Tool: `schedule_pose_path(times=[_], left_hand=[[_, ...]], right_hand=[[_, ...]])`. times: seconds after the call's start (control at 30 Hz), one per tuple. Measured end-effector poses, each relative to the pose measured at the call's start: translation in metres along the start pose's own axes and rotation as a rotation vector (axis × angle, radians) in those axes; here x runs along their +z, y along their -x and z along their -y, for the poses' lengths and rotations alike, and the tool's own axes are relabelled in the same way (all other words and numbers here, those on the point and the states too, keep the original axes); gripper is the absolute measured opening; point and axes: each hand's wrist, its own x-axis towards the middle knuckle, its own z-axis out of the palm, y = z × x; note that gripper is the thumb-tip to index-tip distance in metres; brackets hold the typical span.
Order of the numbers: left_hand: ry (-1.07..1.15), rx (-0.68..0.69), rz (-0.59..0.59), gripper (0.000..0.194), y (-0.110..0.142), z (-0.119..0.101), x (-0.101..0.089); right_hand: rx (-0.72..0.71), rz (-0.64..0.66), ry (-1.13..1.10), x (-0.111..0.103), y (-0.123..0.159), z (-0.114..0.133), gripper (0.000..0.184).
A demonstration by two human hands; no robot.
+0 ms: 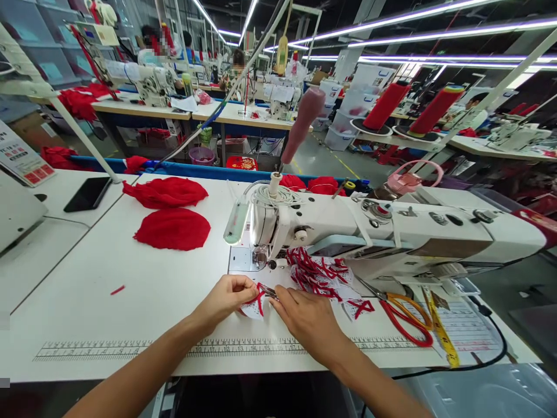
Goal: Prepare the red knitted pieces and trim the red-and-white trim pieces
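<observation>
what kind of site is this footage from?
Most likely a garment factory floor: an industrial sewing machine at the bench, rows of similar workstations behind, red thread cones, and cut red fabric pieces.

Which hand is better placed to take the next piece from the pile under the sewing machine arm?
Probably the right hand: it lies just beside the pile of red-and-white pieces. The left hand is farther away and pinches the small white piece.
</observation>
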Motion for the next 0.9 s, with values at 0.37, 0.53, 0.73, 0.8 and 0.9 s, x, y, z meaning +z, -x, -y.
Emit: schedule_pose_path(times=[0.37,0.53,0.73,0.8,0.9], left_hand=[[-0.015,0.035,0.039,0.053,-0.002,0.002,-0.001],[0.000,0.058,0.059,0.050,-0.002,0.004,-0.002],[0.007,0.096,0.091,0.044,-0.004,0.012,-0.005],[-0.004,0.116,0.104,0.043,-0.005,0.014,-0.005],[-0.031,0.131,0.122,0.043,-0.006,0.017,-0.005]], right_hand=[[-0.059,0.007,0.078,-0.001,0.000,-0.002,0.023],[-0.077,0.013,0.083,-0.002,-0.001,-0.003,0.021],[-0.094,0.049,0.096,-0.002,0.000,-0.004,0.014],[-0.102,0.100,0.097,-0.003,-0.001,-0.005,0.011],[-0.116,0.222,0.067,-0.007,-0.004,-0.008,0.013]])
